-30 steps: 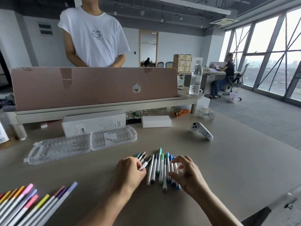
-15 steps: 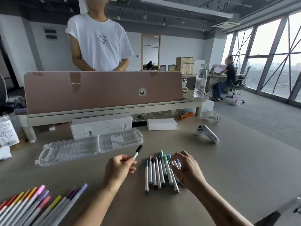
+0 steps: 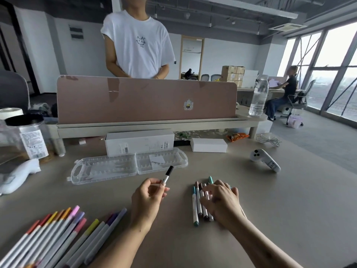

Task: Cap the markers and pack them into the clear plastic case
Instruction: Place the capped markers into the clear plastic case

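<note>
Pinching black-capped marker (image 3: pixel 167 176), left hand (image 3: pixel 147 196).

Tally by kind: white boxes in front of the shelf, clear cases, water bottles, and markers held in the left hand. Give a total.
White boxes: 2
Clear case: 1
Water bottle: 1
Marker in left hand: 1
Total: 5

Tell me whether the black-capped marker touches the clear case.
Apart. In the head view the left hand holds the black-capped marker lifted; bare table shows between it and the clear case.
</note>
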Motion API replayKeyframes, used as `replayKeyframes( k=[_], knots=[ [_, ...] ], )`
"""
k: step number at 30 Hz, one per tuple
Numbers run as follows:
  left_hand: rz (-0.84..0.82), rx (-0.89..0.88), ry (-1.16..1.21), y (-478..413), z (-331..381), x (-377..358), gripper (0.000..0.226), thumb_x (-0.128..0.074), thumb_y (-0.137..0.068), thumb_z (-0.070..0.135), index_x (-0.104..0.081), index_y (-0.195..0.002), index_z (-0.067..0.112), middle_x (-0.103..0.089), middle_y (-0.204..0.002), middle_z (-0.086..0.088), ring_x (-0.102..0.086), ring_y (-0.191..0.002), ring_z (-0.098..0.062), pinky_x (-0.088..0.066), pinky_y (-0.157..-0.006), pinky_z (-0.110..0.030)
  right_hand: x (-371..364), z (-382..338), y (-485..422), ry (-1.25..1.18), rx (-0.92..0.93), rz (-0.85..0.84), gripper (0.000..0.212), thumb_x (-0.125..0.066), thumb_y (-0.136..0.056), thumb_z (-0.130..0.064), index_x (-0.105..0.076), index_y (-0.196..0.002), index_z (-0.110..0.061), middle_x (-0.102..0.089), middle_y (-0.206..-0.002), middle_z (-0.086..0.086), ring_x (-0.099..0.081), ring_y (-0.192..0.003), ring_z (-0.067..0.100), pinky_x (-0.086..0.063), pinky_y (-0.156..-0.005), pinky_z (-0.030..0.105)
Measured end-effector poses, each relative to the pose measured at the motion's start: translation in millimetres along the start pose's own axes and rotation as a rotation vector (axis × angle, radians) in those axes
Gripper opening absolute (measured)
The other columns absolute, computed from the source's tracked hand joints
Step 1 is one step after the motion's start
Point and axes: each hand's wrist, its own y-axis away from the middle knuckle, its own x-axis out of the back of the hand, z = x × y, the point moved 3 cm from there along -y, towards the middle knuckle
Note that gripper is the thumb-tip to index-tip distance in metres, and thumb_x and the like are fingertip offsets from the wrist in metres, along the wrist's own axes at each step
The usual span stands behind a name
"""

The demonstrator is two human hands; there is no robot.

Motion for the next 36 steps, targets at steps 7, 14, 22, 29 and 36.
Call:
replayKeyframes(
  k=[7,14,22,29,36],
  knots=[
    [-0.006,-0.002,0.04,-1.2,-2.8,0.4,0.007,-0.066,-0.092,0.011,-0.067,-0.086,0.015,-0.075,-0.075,0.001,-0.07,-0.069,-0.019,-0.06,-0.075,-0.048,-2.5,-11.8,0.9,-0.008,-0.019,-0.064,0.041,-0.066,-0.074,-0.049,-0.065,-0.114,-0.038,-0.049,-0.096,-0.011,-0.048,-0.106,0.014,-0.029,-0.083,0.031],
    [-0.013,-0.05,-0.029,-0.6,-3.3,0.7,0.014,-0.063,-0.095,0.021,-0.065,-0.106,0.029,-0.076,-0.077,0.012,-0.07,-0.072,-0.005,-0.058,-0.078,-0.039,-9.1,-8.0,-1.4,-0.041,-0.116,-0.021,0.029,-0.066,-0.075,-0.06,-0.07,-0.088,-0.035,-0.055,-0.091,-0.012,-0.05,-0.101,0.013,-0.029,-0.082,0.03],
    [-0.05,-0.092,0.04,-0.2,0.6,0.6,0.037,-0.057,-0.098,0.014,-0.06,-0.128,0.036,-0.077,-0.086,0.008,-0.07,-0.081,-0.001,-0.052,-0.071,-0.012,-3.6,-13.6,-2.3,-0.125,-0.176,0.057,0.011,-0.064,-0.075,-0.032,-0.074,-0.08,-0.027,-0.063,-0.077,-0.005,-0.054,-0.081,0.017,-0.029,-0.075,0.032],
    [-0.033,-0.069,0.154,-27.5,23.7,6.6,0.026,-0.059,-0.097,0.015,-0.071,-0.117,0.028,-0.077,-0.095,0.004,-0.071,-0.083,-0.004,-0.053,-0.065,-0.015,20.4,-22.9,-23.8,-0.661,-0.22,0.112,0.017,-0.075,-0.077,-0.018,-0.073,-0.066,-0.03,-0.069,-0.062,0.004,-0.058,-0.052,0.014,-0.044,-0.05,0.023],
    [-0.011,0.059,0.016,-111.5,17.2,35.4,0.027,-0.057,-0.097,0.009,-0.072,-0.114,0.024,-0.074,-0.1,0.002,-0.068,-0.069,-0.008,-0.058,-0.066,-0.025,-7.4,-75.4,-116.3,-0.9,-0.165,-0.203,0.01,-0.079,-0.074,-0.008,-0.075,-0.074,-0.017,-0.07,-0.068,0.007,-0.061,-0.06,0.015,-0.046,-0.053,0.021]
  ],
)
